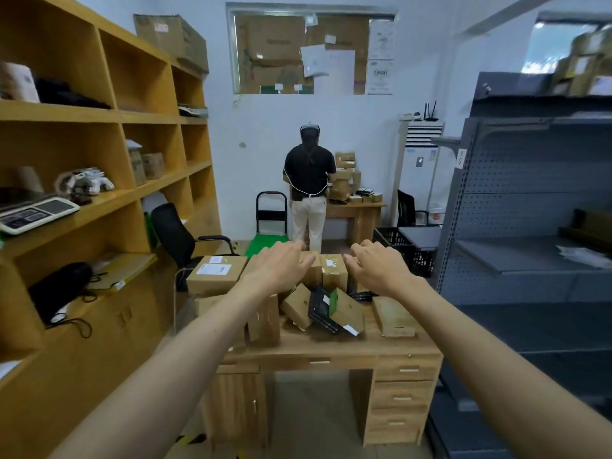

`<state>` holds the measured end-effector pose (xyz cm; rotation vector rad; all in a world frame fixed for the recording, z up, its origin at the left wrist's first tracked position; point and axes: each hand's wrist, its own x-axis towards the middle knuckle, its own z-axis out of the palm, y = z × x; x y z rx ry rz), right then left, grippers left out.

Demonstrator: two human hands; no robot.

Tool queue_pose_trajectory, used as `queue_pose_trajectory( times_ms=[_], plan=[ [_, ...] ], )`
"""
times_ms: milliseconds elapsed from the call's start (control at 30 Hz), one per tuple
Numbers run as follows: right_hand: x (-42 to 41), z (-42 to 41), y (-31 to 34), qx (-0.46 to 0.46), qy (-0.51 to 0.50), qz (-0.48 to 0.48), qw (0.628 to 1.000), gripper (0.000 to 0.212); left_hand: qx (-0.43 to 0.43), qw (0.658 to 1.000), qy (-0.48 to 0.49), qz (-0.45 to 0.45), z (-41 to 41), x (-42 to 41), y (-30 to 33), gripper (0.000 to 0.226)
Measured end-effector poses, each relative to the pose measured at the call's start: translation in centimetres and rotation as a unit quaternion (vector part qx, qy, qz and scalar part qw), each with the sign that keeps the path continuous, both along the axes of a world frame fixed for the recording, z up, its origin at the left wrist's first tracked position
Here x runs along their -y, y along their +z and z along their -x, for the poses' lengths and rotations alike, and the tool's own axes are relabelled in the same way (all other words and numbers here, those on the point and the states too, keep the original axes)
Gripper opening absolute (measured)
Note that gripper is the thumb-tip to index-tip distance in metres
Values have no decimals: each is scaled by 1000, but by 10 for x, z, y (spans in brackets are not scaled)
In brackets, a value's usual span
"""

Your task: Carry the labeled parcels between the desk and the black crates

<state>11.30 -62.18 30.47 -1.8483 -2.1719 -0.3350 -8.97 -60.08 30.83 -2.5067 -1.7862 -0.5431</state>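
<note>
Cardboard parcels with white labels lie heaped on the wooden desk. Above the pile, the left hand and right hand reach out with fingers spread, grasping nothing. A black crate stands behind the desk, beside the grey shelving.

Two hands, one desk (parcels uncountable).

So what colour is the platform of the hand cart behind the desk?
Bright green, with a black handle frame; the head view shows the cart platform.
</note>
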Motion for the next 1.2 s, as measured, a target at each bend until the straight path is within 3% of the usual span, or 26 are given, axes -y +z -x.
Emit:
queue_pose_trajectory(
  times_ms=[300,533,1200],
  plan=[
    [-108,-7,-4,-2,-37,-20,999,38,8,999,-42,-5,-11,-116,-10,44],
    [-175,-11,-35,3,-47,25,999,38,-5,999,-31,19,-9,-182,-37,48],
    [-431,-57,-29,4,32,-7,999,37,-18,998,58,12,-68,-414,-33,47]
  ],
)
